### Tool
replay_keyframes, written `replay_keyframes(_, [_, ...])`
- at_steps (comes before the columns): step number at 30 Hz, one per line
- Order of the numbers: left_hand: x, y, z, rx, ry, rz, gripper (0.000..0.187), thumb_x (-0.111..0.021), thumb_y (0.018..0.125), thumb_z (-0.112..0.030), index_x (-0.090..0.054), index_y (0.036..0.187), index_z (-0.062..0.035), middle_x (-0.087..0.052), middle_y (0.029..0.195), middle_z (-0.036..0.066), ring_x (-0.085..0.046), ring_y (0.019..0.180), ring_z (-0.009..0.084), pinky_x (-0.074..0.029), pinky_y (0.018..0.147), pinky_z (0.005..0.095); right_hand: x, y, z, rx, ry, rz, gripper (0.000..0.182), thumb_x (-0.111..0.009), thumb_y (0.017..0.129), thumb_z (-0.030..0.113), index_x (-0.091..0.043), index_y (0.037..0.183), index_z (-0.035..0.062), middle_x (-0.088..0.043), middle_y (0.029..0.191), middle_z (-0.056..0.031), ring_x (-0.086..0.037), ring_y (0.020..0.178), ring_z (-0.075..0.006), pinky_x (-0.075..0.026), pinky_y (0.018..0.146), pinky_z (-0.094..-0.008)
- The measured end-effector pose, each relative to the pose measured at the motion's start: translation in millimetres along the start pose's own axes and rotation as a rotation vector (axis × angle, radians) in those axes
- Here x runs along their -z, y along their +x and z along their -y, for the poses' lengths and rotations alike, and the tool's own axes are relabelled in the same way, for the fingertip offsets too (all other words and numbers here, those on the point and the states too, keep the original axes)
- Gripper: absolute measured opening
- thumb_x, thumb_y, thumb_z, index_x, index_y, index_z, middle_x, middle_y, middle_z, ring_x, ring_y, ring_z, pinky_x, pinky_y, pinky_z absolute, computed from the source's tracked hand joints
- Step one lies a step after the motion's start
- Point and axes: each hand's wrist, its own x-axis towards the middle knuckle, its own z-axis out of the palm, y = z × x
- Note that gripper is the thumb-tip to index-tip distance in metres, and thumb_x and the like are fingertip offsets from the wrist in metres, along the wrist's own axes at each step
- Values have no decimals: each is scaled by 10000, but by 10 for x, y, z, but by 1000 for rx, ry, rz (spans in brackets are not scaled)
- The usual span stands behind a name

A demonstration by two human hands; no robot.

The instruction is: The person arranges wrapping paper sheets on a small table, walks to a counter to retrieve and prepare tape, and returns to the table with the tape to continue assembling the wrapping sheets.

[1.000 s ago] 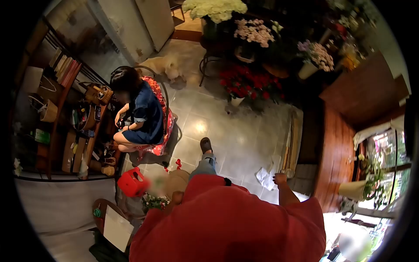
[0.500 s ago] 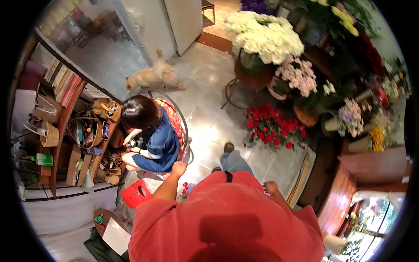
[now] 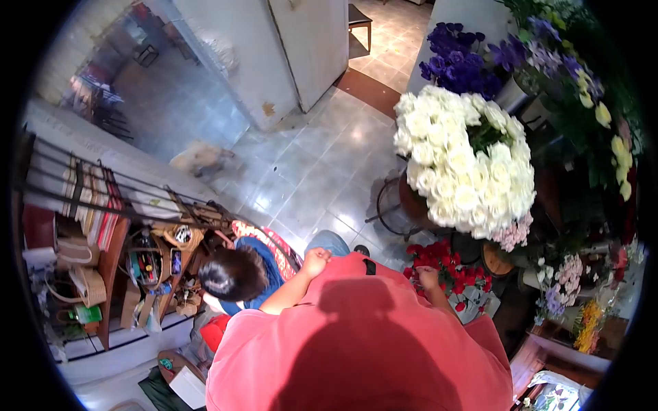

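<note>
My left hand (image 3: 317, 262) is held in front of my red shirt, fingers curled in, with no object showing in it. On the other side, my right hand (image 3: 428, 277) is also curled and looks bare; behind it in view are red flowers (image 3: 458, 268). Neither hand visibly grips anything. To my left a person in a blue top (image 3: 236, 275) sits at the shelves, head bent down; their hands are hidden.
White roses (image 3: 466, 161) stand on a round stool ahead right, with purple flowers (image 3: 460, 63) behind. Shelves (image 3: 113, 270) with baskets line the left. A blurred dog (image 3: 202, 159) is on the tiled floor (image 3: 312, 161). A doorway (image 3: 384, 41) lies beyond.
My view has moved forward, and the white roses appear nearer. My left hand has left the hoop-shaped chair rim and come in front of my body. The dog appears farther left.
</note>
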Motion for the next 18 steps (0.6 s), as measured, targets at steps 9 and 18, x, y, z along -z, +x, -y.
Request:
replay_keyframes(9, [1449, 2497, -322, 175, 158, -119, 352, -680, 855, -286, -685, 669, 13, -700, 675, 165, -678, 650, 237, -531, 674, 408, -769, 1095, -18, 2, -834, 41, 153, -637, 906, 192, -716, 886, 63, -708, 762, -121, -695, 653, -237, -535, 564, -400])
replay_keyframes(18, [4060, 5112, -1325, 285, 356, 11, 164, -637, 818, -113, -678, 774, 40, -674, 671, 134, -653, 547, 237, -528, 529, 365, -2676, 1939, 1838, -276, -305, -94, 164, -634, 884, 204, -730, 862, 73, -717, 764, -126, -700, 655, -237, -536, 572, -408])
